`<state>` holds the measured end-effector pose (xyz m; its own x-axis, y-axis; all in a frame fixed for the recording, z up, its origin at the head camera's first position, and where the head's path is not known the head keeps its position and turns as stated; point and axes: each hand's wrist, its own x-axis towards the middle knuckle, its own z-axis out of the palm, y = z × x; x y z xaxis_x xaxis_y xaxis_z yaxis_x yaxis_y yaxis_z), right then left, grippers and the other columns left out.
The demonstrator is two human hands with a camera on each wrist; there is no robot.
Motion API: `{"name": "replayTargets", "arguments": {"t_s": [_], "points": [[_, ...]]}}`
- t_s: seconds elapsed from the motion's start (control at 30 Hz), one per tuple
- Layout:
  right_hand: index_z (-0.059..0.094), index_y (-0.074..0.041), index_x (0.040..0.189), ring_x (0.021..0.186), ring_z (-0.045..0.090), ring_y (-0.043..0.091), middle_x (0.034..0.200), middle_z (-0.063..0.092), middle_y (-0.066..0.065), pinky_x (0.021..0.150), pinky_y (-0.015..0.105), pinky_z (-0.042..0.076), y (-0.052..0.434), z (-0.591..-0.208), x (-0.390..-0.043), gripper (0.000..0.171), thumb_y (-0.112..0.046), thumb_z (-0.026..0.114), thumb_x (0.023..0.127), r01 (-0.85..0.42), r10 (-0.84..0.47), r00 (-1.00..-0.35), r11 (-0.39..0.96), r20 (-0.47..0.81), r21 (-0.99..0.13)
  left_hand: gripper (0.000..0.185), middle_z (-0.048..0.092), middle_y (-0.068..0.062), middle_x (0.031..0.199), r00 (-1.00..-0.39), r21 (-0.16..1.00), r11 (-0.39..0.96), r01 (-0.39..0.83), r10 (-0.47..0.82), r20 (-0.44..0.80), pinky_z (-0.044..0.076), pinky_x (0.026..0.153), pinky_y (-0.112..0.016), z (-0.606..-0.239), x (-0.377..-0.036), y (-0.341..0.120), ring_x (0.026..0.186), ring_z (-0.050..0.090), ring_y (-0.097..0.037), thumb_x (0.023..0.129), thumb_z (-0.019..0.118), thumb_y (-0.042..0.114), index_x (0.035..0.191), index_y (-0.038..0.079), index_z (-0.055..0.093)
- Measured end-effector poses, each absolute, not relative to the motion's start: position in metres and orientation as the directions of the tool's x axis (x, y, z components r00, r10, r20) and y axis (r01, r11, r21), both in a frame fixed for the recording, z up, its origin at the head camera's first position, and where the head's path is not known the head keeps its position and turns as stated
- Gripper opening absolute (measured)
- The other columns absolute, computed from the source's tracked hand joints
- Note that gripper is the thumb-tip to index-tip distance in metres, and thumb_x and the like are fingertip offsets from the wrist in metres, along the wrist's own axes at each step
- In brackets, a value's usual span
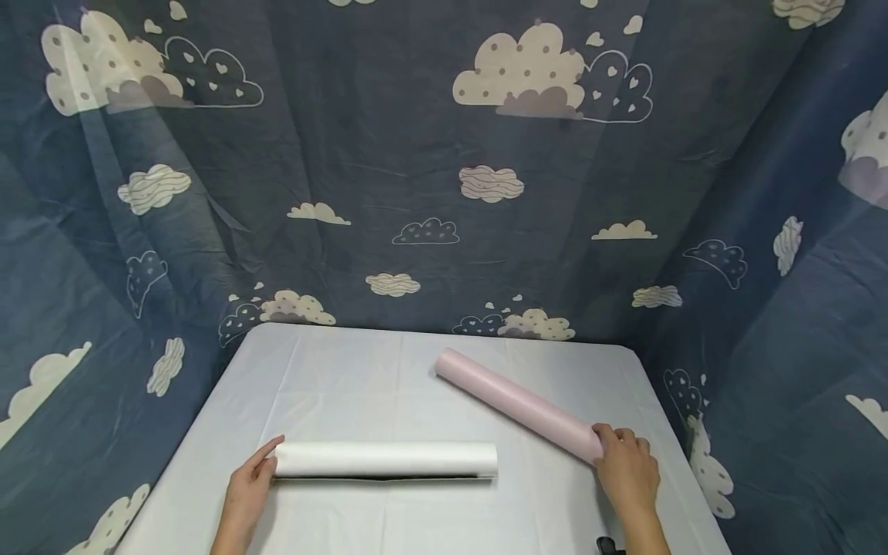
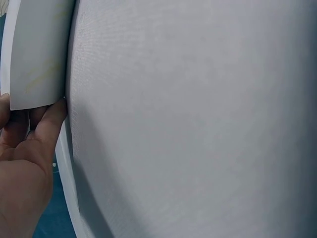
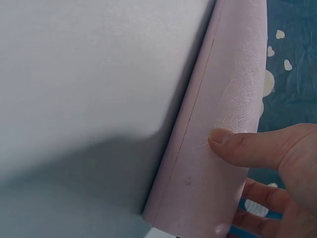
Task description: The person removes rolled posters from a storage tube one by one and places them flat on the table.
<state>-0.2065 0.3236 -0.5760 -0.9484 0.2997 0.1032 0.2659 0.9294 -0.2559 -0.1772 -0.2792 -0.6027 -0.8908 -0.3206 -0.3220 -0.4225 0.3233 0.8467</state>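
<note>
A white paper roll (image 1: pixel 385 459) lies across the near middle of the table (image 1: pixel 333 378). My left hand (image 1: pixel 251 487) is at its left end, fingertips against the roll's end; in the left wrist view the fingers (image 2: pixel 49 121) touch the edge of the white roll (image 2: pixel 34 54). A pink paper roll (image 1: pixel 516 404) lies diagonally on the right. My right hand (image 1: pixel 627 468) grips its near end, and in the right wrist view the thumb (image 3: pixel 242 146) presses on top of the pink roll (image 3: pixel 218 124) with the fingers curled underneath.
The table carries a pale grey-white cloth (image 2: pixel 198 119). Dark blue cloud-patterned fabric (image 1: pixel 430 169) hangs close behind and on both sides. A small dark object (image 1: pixel 609 546) shows at the table's near edge by my right wrist.
</note>
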Motion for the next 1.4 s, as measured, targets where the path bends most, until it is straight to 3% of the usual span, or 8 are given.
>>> {"name": "replayTargets", "arguments": {"t_s": [0.17, 0.37, 0.67, 0.9, 1.13, 1.27, 1.4], "points": [[0.066, -0.007, 0.134, 0.123, 0.053, 0.055, 0.132, 0.061, 0.033, 0.094, 0.070, 0.049, 0.322, -0.578, -0.215, 0.057, 0.000, 0.086, 0.080, 0.213, 0.259, -0.955, 0.939, 0.145, -0.271, 0.045, 0.054, 0.001, 0.091, -0.889, 0.841, 0.336, -0.425, -0.332, -0.316, 0.045, 0.072, -0.023, -0.605, -0.177, -0.280, 0.084, 0.048, -0.014, 0.113, 0.049, 0.020, 0.158, 0.022, 0.053], [0.066, -0.008, 0.134, 0.122, 0.054, 0.055, 0.132, 0.062, 0.032, 0.092, 0.068, 0.050, 0.321, -0.581, -0.226, 0.057, 0.000, 0.085, 0.082, 0.160, 0.213, -0.959, 0.950, 0.184, -0.269, 0.046, 0.053, 0.001, 0.091, -0.888, 0.848, 0.315, -0.427, -0.324, -0.326, 0.043, 0.067, -0.025, -0.606, -0.179, -0.280, 0.080, 0.045, -0.014, 0.113, 0.049, 0.020, 0.159, 0.022, 0.052], [0.066, -0.009, 0.134, 0.124, 0.053, 0.054, 0.132, 0.061, 0.030, 0.095, 0.069, 0.049, 0.315, -0.582, -0.246, 0.054, 0.002, 0.083, 0.084, 0.139, 0.199, -0.958, 0.952, 0.205, -0.272, 0.045, 0.066, -0.004, 0.108, -0.886, 0.843, 0.329, -0.425, -0.340, -0.314, 0.048, 0.075, -0.018, -0.606, -0.180, -0.278, 0.101, 0.053, -0.015, 0.113, 0.051, 0.021, 0.158, 0.020, 0.053], [0.067, -0.009, 0.133, 0.125, 0.053, 0.054, 0.132, 0.062, 0.029, 0.097, 0.069, 0.048, 0.307, -0.582, -0.262, 0.052, 0.003, 0.082, 0.084, 0.135, 0.197, -0.956, 0.953, 0.216, -0.272, 0.045, 0.055, 0.001, 0.092, -0.884, 0.852, 0.298, -0.430, -0.333, -0.329, 0.044, 0.066, -0.026, -0.607, -0.180, -0.279, 0.079, 0.045, -0.014, 0.113, 0.049, 0.019, 0.158, 0.020, 0.053], [0.068, -0.009, 0.132, 0.125, 0.054, 0.052, 0.132, 0.062, 0.028, 0.100, 0.068, 0.049, 0.295, -0.587, -0.282, 0.051, 0.004, 0.082, 0.085, 0.128, 0.192, -0.950, 0.959, 0.246, -0.253, 0.045, 0.058, 0.001, 0.095, -0.888, 0.852, 0.316, -0.418, -0.341, -0.309, 0.048, 0.071, -0.021, -0.608, -0.180, -0.278, 0.085, 0.050, -0.011, 0.112, 0.049, 0.018, 0.157, 0.019, 0.054], [0.068, -0.010, 0.132, 0.127, 0.054, 0.051, 0.133, 0.062, 0.027, 0.101, 0.068, 0.050, 0.289, -0.590, -0.293, 0.050, 0.003, 0.081, 0.086, 0.115, 0.177, -0.951, 0.963, 0.255, -0.243, 0.045, 0.055, 0.001, 0.089, -0.885, 0.850, 0.314, -0.424, -0.341, -0.315, 0.044, 0.064, -0.026, -0.609, -0.180, -0.279, 0.075, 0.045, -0.013, 0.112, 0.049, 0.019, 0.157, 0.019, 0.054], [0.068, -0.012, 0.133, 0.130, 0.054, 0.050, 0.135, 0.062, 0.026, 0.104, 0.067, 0.049, 0.283, -0.588, -0.303, 0.048, 0.002, 0.079, 0.088, 0.094, 0.155, -0.955, 0.967, 0.252, -0.236, 0.044, 0.055, 0.002, 0.085, -0.886, 0.843, 0.330, -0.424, -0.345, -0.311, 0.043, 0.065, -0.025, -0.610, -0.180, -0.279, 0.076, 0.045, -0.013, 0.113, 0.050, 0.019, 0.157, 0.018, 0.054]]}}
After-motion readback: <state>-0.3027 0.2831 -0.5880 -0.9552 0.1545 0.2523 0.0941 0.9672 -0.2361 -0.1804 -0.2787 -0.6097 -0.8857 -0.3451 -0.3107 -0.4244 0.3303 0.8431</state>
